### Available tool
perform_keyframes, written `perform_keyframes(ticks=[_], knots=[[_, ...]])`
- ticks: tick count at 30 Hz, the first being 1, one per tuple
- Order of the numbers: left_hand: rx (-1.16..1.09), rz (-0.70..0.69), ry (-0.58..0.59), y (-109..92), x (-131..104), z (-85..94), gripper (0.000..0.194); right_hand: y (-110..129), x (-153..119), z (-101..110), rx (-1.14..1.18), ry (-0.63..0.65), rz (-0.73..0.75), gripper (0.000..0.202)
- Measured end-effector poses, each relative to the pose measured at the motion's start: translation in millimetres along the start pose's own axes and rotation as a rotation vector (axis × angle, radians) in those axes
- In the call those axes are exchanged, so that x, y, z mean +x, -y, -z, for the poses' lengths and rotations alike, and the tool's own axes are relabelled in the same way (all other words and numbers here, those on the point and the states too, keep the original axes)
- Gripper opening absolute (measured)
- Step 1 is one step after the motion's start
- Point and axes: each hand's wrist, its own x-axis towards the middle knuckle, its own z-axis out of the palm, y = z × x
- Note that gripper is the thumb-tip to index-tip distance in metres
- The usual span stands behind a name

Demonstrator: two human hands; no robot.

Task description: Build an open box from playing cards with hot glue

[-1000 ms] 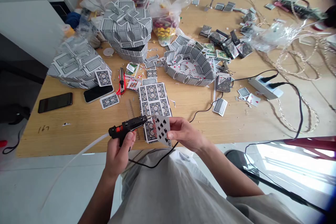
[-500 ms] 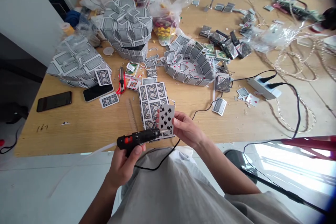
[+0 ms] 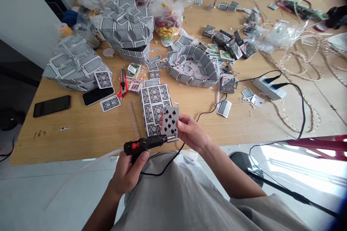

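Wooden table (image 3: 81, 130) strewn with cards: my left hand (image 3: 130, 173) grips the glue gun (image 3: 145, 144), nozzle at three o'clock touching the spade card (image 3: 170, 122) pinched by my right hand (image 3: 193, 133), whose nearby fingers I judge could be burned.

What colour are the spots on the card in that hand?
Black spades on white, on the playing card held by the right hand; the head view shows it.

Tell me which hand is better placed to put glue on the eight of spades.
Left, probably: the left hand grips the glue gun, nozzle at the card's lower edge; the right hand holds the card.
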Motion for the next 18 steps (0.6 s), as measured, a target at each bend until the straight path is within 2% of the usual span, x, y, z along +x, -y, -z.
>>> perform_keyframes(ticks=[10, 15, 18], knots=[[-0.001, 0.025, -0.031, 4, -1, -0.3, 0.044, 2, -2, -2, -0.006, -0.010, 0.015, 0.057], [0.038, -0.053, 0.009, -4, 1, 1.0, 0.039, 3, -5, -2, -0.017, -0.004, 0.012, 0.057], [0.062, -0.048, -0.054, -8, -1, 3.3, 0.040, 5, -6, 0, -0.037, -0.013, 0.021, 0.058]])
